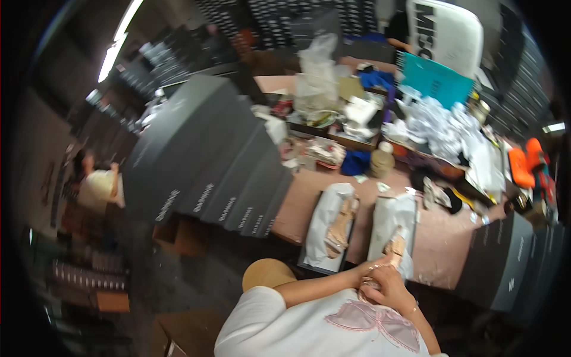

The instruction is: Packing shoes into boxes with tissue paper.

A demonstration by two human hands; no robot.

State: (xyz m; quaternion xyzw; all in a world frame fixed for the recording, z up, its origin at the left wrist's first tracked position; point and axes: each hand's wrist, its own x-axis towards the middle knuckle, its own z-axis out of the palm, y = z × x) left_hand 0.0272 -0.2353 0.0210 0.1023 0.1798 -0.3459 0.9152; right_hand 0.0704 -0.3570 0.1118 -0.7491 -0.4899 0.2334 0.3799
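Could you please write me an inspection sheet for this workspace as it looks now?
Surface: pinkish table, bare patch near the front edge.
Job's things: two open boxes lined with white paper, left box and right box, each with a tan shoe inside.
Clutter: crumpled white paper, teal folder, clear bag, tape roll, orange item.
Hands: left hand and right hand meet at the right box's near end; grip unclear.
Cables: nothing seen.
Surroundings: row of dark boxes on the left, another person beyond them.
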